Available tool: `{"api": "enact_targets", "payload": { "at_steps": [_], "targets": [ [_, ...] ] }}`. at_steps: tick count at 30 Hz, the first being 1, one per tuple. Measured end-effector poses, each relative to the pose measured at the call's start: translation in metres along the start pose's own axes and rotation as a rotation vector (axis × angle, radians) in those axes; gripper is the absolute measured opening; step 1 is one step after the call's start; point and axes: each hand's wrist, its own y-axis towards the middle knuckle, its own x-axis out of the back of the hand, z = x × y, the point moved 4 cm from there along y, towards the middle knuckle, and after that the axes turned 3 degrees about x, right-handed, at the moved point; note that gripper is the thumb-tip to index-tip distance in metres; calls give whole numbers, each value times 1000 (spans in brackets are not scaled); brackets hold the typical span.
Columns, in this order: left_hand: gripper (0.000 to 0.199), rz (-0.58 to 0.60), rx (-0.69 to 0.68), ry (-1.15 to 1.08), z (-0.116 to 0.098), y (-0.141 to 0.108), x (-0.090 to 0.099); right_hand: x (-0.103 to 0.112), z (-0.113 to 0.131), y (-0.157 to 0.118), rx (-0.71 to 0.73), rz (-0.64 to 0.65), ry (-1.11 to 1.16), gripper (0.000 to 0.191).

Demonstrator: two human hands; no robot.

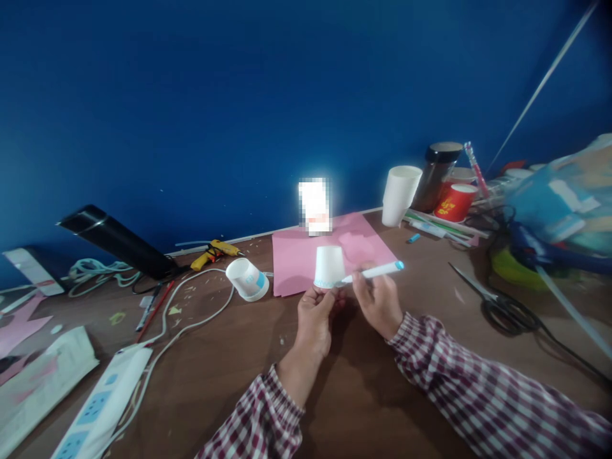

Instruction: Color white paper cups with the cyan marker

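Observation:
My left hand (315, 319) grips a white paper cup (329, 264) by its rim, held upside down over the table. A band of light blue marks runs around the cup near that rim. In my right hand (380, 299) is a white marker (375, 272) with a blue end, its tip at the blue band on the cup. Behind the cup lie pink paper sheets (294, 255). To the left, a second white paper cup (247, 280) with a blue patch rests on the table, rim down and slightly tilted in view.
Scissors (497, 303) and a blue marker cap (414, 238) lie right. Stacked white cups (400, 194), a dark bottle (437, 175) and a red cup (456, 202) stand at the back. Left are a yellow glue gun (215, 252), a black cylinder (119, 242), white cable and a power strip (105, 405).

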Motion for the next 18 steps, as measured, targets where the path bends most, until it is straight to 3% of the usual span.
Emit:
{"api": "enact_targets", "payload": {
  "at_steps": [18],
  "targets": [
    [27,-41,5,-85,-3,0,1,-3,0,1,-18,48,-1,15]
  ]
}}
